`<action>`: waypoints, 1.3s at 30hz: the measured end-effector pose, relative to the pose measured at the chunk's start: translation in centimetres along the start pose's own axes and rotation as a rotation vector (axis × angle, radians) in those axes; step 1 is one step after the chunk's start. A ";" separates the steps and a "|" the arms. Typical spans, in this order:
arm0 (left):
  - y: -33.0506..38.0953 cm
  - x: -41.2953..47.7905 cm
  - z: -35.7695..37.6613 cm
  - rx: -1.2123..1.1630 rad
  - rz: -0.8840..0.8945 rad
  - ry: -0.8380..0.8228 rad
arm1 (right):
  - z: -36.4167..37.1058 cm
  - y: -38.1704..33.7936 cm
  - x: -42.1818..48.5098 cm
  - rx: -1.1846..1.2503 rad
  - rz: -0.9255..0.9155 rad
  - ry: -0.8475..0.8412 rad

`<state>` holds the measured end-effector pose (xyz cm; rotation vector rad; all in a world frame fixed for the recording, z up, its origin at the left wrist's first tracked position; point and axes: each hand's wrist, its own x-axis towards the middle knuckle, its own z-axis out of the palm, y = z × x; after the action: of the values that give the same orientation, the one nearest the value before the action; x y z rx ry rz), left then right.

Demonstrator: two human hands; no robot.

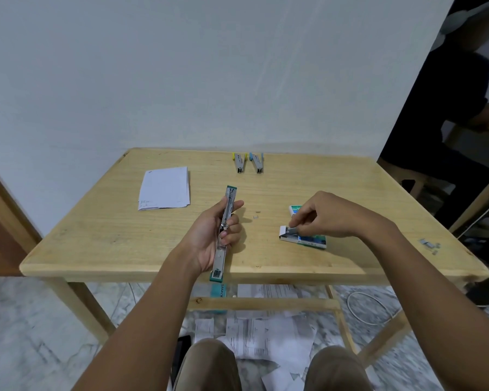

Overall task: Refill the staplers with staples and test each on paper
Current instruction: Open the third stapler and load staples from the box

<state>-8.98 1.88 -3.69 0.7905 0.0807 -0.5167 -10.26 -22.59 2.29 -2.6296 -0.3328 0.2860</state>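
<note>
Steel, teal-ended long stapler (218,263), swung fully open, lies in the left grip (209,238) over the near edge of the wooden tabletop (96,235); curled fingers clamp its mid-rail. It looks rigid and fairly light, so it is best held at mid-length, clear of the open magazine channel. The right grip (319,215) pinches a grey staple strip (292,229) at the open end of the green-and-blue cardboard staple box (312,243). Such strips probably snap if bent; hold them lightly by the flanks. Farther off are a yellow-tipped small stapler (240,164), a blue-tipped small stapler (257,164) and a white paper stack (164,189).
</note>
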 end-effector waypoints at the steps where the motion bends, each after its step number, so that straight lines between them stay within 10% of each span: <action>1: 0.0 0.0 0.0 0.001 0.001 0.001 | 0.0 0.1 0.0 -0.001 0.001 0.003; 24: -0.1 -0.2 0.1 0.062 -0.005 -0.053 | 2.7 -6.7 1.0 0.382 -0.231 0.346; 39: -0.3 -0.3 0.1 0.133 -0.019 -0.075 | 3.0 -9.5 2.8 -0.010 -0.203 0.258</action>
<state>-9.38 1.78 -3.72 0.8998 -0.0153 -0.5733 -10.15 -12.34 3.84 -2.5761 -0.5078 -0.1218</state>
